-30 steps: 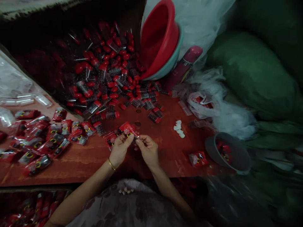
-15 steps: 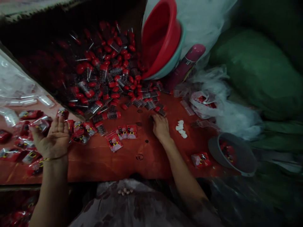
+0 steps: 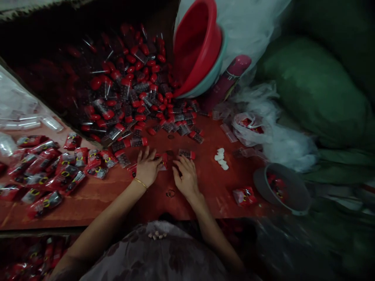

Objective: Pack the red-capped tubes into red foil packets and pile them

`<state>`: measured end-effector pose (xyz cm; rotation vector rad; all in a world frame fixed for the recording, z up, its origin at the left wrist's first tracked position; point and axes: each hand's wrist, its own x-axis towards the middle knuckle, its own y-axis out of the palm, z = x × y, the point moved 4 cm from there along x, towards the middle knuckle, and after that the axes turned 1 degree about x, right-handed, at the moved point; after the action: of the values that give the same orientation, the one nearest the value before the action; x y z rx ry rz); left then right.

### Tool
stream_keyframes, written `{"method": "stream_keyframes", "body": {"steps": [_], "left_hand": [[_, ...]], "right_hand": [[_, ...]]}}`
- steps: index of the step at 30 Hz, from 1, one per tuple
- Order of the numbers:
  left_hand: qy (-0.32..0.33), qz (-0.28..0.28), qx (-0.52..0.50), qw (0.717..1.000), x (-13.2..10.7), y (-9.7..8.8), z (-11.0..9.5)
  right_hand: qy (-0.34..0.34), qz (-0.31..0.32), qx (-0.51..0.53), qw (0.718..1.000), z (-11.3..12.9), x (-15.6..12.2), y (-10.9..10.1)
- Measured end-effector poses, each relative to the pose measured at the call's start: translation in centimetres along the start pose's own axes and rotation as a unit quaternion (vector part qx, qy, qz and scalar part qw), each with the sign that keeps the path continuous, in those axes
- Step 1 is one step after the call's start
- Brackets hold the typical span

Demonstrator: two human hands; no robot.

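My left hand [image 3: 147,169] lies palm down over the small red printed packets [image 3: 164,160], its fingers spread and partly hiding them. To its right, my right hand [image 3: 186,177] is also palm down, thumb apart and fingers slightly bent. Just past its fingertips lies a clear plastic container with a red cap [image 3: 189,153]; whether they touch it I cannot tell. Left of my left hand, a pile of filled red packets [image 3: 61,171] covers the table. White round pieces [image 3: 222,159] form a short row right of my right hand.
A tipped cardboard box [image 3: 38,101] spills many red-capped clear containers [image 3: 140,97] onto the red table [image 3: 117,203]. Red and teal basins [image 3: 202,47] lean behind, beside a pink spray can [image 3: 228,78]. A grey tub [image 3: 281,191] and a red packet [image 3: 244,196] are at the right.
My left hand has moved right from the packet pile to the printed packets at the centre. My right hand has drawn slightly left and nearer; a red-capped container now shows by its fingertips.
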<state>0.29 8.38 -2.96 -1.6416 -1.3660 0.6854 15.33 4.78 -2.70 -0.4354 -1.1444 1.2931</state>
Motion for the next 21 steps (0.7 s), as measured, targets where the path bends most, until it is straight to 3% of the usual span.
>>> {"method": "stream_keyframes", "body": {"steps": [8, 11, 14, 16, 19, 21], "left_hand": [[-0.010, -0.055, -0.020, 0.998, 0.9, 0.1, 0.9], [-0.034, -0.092, -0.016, 0.995, 1.3, -1.1, 1.3], [-0.061, -0.136, -0.035, 0.988, 1.0, -2.8, 1.1], [-0.055, -0.155, -0.061, 0.985, 0.5, -3.7, 0.3], [-0.038, -0.157, -0.123, 0.979, -0.2, -4.4, -1.1], [-0.039, -0.161, -0.181, 0.969, -0.8, -4.6, -1.6]], "right_hand": [[0.008, 0.018, 0.026, 0.999, 0.9, -0.1, 1.1], [0.016, -0.001, 0.051, 0.999, 1.0, -0.2, 0.5], [0.067, -0.021, 0.119, 0.990, 1.1, 0.1, -0.2], [0.122, -0.014, 0.215, 0.969, 1.4, 0.6, -0.1], [0.175, 0.010, 0.399, 0.900, 2.4, 1.5, 0.8], [0.197, -0.001, 0.459, 0.866, 2.9, 2.0, 1.1]]}}
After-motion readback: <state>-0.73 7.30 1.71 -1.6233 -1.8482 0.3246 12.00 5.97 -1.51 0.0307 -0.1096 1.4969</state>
